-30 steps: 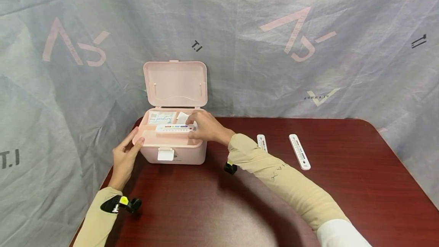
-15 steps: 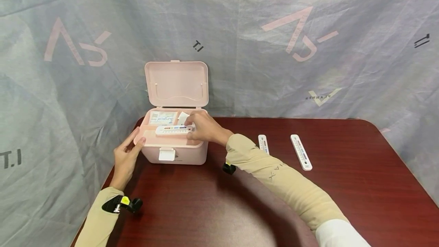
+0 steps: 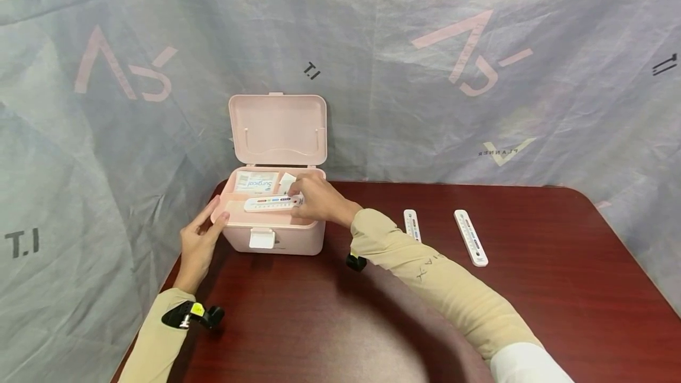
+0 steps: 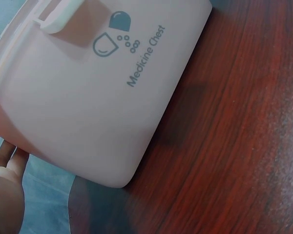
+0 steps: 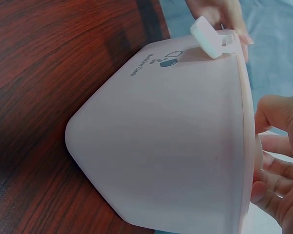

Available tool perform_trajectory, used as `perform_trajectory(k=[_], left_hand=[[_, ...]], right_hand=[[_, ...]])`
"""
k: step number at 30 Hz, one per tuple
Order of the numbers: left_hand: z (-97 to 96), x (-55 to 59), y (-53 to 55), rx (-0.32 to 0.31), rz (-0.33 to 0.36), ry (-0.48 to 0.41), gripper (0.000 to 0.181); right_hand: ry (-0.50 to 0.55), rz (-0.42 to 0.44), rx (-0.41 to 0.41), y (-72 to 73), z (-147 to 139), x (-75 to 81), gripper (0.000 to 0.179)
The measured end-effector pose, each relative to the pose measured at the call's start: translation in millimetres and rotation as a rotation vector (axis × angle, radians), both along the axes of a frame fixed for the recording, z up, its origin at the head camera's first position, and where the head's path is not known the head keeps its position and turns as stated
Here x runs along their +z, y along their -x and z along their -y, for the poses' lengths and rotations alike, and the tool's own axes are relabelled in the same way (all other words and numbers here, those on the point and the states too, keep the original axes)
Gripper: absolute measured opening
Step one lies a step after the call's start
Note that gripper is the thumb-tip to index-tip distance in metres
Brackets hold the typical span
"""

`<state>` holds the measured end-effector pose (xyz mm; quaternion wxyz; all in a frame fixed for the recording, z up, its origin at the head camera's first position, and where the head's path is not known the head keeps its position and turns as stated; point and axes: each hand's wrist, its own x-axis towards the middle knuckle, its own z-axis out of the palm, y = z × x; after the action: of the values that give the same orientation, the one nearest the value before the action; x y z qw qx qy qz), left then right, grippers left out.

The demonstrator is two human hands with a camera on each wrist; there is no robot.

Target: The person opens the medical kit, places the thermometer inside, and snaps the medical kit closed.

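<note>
A pale pink medicine chest stands with its lid raised. My right hand pinches the right end of a white thermometer strip with coloured bands, which lies lengthwise over the front compartment of the upper tray. My left hand holds the chest's left front corner, thumb at the front rim and fingers along the side. In the left wrist view, fingers of that hand show beside the chest wall. In the right wrist view, the rim of the chest hides the thermometer from sight.
Two more thermometer strips lie on the dark red table: one at the right, another partly hidden by my right sleeve. A packet marked Surgical and a white piece sit in the tray's rear compartments. A grey curtain hangs behind.
My right hand has brought the thermometer slightly lower and a little to the left over the front compartment. The left hand keeps its hold on the chest's corner. The head view has shifted slightly.
</note>
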<state>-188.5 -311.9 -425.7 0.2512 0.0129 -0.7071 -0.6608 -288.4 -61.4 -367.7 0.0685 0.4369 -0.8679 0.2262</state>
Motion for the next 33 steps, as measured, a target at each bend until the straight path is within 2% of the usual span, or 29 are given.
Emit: perform_trajectory(k=[7, 16, 22, 33], left_hand=[[0.1, 0.3, 0.5, -0.001, -0.002, 0.001, 0.045], [1.0, -1.6, 1.4, -0.002, -0.011, 0.003, 0.046], [0.7, -2.4, 0.7, -0.008, -0.005, -0.004, 0.046], [1.4, -1.4, 1.4, -0.004, -0.007, -0.006, 0.046]], right_hand=[[-0.001, 0.008, -0.002, -0.2, 1.1, -0.7, 0.027], [-0.052, 0.049, -0.049, -3.7, 2.5, -1.1, 0.03], [-0.082, 0.019, -0.07, -5.6, 2.1, -4.3, 0.031], [-0.075, -0.041, -0.062, -7.9, 3.0, -6.6, 0.027]])
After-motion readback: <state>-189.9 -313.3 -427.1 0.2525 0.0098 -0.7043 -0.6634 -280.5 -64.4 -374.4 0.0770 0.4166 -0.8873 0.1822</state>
